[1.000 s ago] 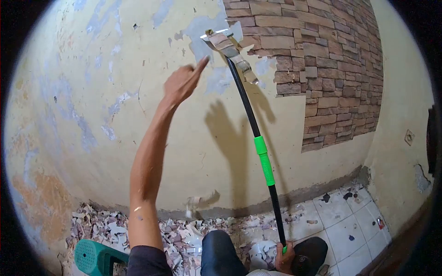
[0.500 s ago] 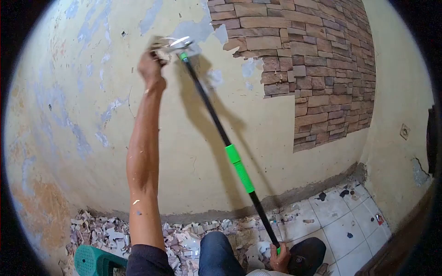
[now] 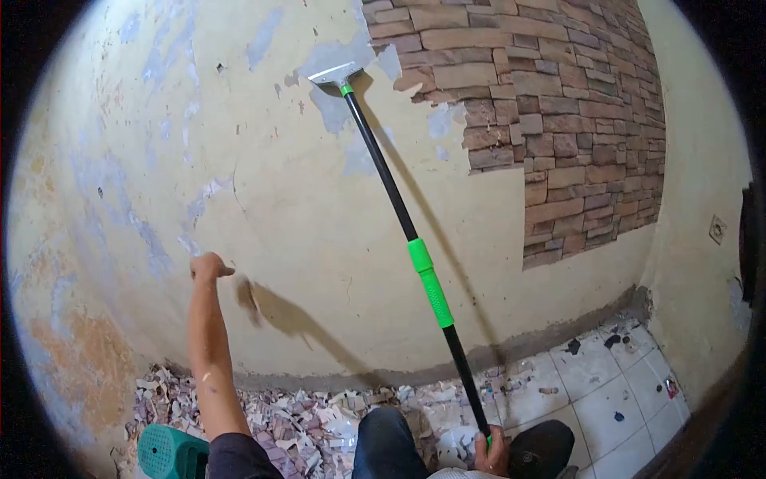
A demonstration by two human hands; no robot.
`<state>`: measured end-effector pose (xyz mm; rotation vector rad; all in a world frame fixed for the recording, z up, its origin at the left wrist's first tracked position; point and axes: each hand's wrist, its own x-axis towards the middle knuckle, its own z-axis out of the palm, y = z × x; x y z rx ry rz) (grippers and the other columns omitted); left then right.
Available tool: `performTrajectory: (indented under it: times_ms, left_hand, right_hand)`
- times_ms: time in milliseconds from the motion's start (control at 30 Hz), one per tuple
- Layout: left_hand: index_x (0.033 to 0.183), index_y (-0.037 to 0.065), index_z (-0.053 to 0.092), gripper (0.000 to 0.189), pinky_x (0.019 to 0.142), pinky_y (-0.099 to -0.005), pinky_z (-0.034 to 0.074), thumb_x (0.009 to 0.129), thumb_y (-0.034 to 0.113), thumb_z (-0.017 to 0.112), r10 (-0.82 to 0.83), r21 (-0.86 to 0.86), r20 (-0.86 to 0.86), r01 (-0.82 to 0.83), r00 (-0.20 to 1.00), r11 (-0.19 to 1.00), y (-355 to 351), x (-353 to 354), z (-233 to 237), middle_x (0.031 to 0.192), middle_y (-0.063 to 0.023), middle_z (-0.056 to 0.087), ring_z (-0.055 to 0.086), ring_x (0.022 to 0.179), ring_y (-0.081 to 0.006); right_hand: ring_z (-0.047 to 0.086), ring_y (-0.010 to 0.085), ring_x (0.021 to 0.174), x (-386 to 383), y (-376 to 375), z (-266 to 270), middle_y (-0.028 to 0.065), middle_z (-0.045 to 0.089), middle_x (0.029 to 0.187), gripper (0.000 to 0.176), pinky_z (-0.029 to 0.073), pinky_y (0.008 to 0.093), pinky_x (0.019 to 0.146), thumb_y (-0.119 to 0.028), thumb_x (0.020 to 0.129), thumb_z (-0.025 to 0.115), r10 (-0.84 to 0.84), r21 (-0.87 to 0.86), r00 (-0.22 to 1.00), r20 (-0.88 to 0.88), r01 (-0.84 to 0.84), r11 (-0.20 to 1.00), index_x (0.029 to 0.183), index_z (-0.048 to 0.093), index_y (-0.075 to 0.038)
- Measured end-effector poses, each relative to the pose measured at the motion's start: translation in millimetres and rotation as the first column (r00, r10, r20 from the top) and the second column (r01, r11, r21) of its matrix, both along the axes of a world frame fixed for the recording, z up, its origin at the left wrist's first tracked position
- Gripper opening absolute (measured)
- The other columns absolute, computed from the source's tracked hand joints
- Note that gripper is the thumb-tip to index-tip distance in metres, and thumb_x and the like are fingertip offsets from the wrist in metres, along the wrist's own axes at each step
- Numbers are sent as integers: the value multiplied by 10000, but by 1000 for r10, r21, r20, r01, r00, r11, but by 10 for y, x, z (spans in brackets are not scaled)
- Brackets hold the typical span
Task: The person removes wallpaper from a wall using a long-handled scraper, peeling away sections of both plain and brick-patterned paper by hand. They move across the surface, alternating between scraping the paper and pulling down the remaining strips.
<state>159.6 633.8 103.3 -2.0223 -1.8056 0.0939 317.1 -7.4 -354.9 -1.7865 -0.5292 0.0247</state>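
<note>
My right hand is wrapped round the lower end of a long-handled scraper, black with a green grip. Its wide metal blade rests against the wall, at a bare grey patch. Off to the left, my left hand is held out low in front of the wall, apart from the scraper. It holds nothing, with a digit stretched to the right; its other fingers are partly hidden. A blurred brown scrap is in the air just below and right of it.
Stone-pattern wallpaper with a torn left edge covers the wall's upper right. Torn scraps are heaped along the wall's foot. A green plastic stool stands at lower left. White floor tiles with loose bits lie at right.
My left hand has come down and left, away from the scraper blade, and a scrap has dropped from it. The blade shows unobstructed; my right hand keeps its grip on the pole.
</note>
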Motion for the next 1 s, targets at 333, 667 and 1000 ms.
performTrajectory:
  times_ms: [333, 667, 1000]
  left_hand:
    - [1264, 150, 588, 445, 1147, -511, 449, 924, 315, 824, -951, 819, -191, 495, -242, -290, -2472, 1658, 353, 1417, -118, 562, 534, 1339, -359]
    - [883, 99, 659, 367, 1195, -567, 470, 816, 359, 908, -823, 703, -381, 446, -421, -554, -3299, 2249, 738, 1210, -81, 717, 594, 1375, -362]
    - [817, 96, 621, 405, 1170, -580, 483, 822, 395, 894, -820, 785, -405, 306, -405, -539, -3278, 2493, 685, 1045, -79, 708, 642, 1301, -350]
  right_hand:
    - [381, 90, 595, -291, -1, 1315, -5, 457, 736, 285, 349, 309, 542, -203, 1103, 568, 41, 219, 985, 170, -79, 973, 1346, 576, -55]
    - [462, 102, 680, -549, -201, 1454, 17, 590, 861, 588, 399, 291, 591, -200, 1093, 621, 315, 262, 949, 2, -305, 916, 1632, 396, -142]
    - [576, 116, 738, -477, -121, 1659, 53, 673, 975, 602, 457, 273, 645, -197, 1142, 503, 402, 339, 903, 149, -429, 837, 1689, 297, -53]
